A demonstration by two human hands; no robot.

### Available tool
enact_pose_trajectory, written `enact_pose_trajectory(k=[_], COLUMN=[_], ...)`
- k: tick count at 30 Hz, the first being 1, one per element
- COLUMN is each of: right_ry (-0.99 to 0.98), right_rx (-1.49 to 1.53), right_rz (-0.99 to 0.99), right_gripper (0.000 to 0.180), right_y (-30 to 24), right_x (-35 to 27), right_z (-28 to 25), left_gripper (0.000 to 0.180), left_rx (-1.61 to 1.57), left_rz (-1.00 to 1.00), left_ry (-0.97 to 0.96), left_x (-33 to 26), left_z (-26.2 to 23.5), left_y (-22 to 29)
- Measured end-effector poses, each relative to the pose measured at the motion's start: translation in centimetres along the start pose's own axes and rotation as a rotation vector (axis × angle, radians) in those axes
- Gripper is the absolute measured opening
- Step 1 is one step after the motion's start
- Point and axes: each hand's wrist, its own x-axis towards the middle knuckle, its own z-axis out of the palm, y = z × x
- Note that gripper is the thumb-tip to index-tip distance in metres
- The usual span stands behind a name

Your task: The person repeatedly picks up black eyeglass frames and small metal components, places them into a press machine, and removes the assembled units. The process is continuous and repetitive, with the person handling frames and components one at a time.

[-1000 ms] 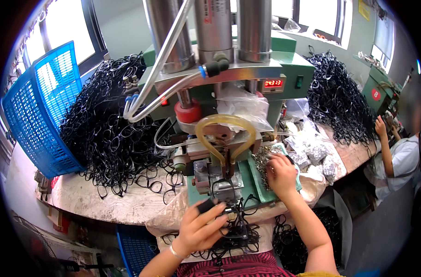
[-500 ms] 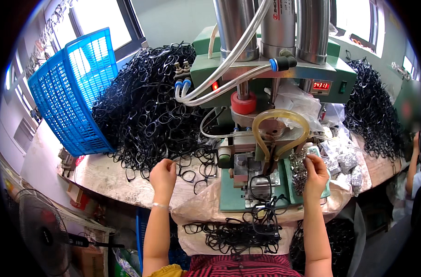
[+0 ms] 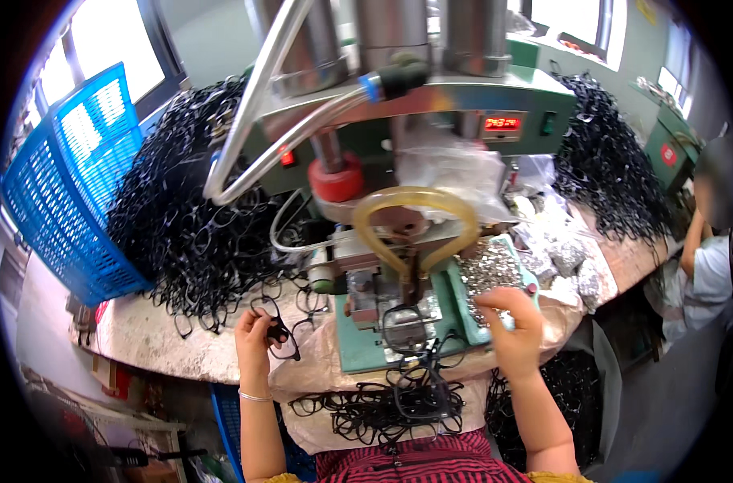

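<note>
The person's left hand (image 3: 255, 342) is pinched shut on 1 black plastic spectacle frame (image 3: 276, 328), lifted just clear of the pale, worn bench top (image 3: 145, 346) at the near edge of the large heap of black spectacle frames (image 3: 193, 217). That heap leans against the blue plastic mesh basket (image 3: 61, 189) standing on its side at the far left.

The right hand (image 3: 513, 326) hovers over the tray of small silvery metal parts (image 3: 487, 270), thumb and fingertips drawn close together; whether a part is caught between them cannot be told.

Between the 2 hands stands the green bench press machine (image 3: 419, 121) with its grey cylinders, a yellowish loop of tube (image 3: 415, 221) and a red digital readout (image 3: 502, 123). 1 black frame in the fixture (image 3: 404, 328) sits on the machine's green base plate (image 3: 366, 354), under the tool.

Judged from how things lie, the work is far from finished: the unworked heap on the left is still large, and a second pile of black frames (image 3: 608, 165) lies behind the machine on the right. A smaller tangle of frames in the lap (image 3: 391, 402) rests on cloth in front of the base plate, likely the worked pieces, though this cannot be confirmed. A second person's sleeve (image 3: 708, 270) shows at the right rim.
</note>
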Motion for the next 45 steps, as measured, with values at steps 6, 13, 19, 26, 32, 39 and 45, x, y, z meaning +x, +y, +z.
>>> enact_pose_trajectory(k=[6,13,19,26,32,39,45], right_ry=[0.024,-0.022,-0.045,-0.097,0.046,-0.244,0.257], right_rx=[0.357,0.612,0.773,-0.354,-0.494,-0.602,0.015], right_rz=[0.102,0.259,0.394,-0.037,-0.021,-0.352,0.131], right_gripper=[0.029,0.038,0.043,0.024,0.014,0.016,0.008], right_y=[-3.6,-3.8,-7.1,0.7,7.2,6.8,5.5], right_x=[2.2,1.9,2.1,2.3,0.4,2.9,1.0], right_z=[6.3,6.9,6.2,1.6,-0.1,1.2,-0.1], left_gripper=[0.006,0.014,0.013,0.003,0.021,0.027,0.02], left_rx=[-0.255,-0.393,-0.069,0.376,0.479,0.548,0.853], left_rz=[0.191,0.716,0.936,1.103,1.306,1.287,1.323], left_ry=[-0.029,-0.223,-0.349,-0.545,-0.675,-0.668,-0.093], left_x=[0.2,-5.0,-5.2,-8.3,-7.4,-7.9,-12.5], left_z=[3.1,9.4,13.3,12.9,14.6,14.3,6.6], left_y=[-1.4,6.5,12.3,8.3,6.6,6.5,5.0])
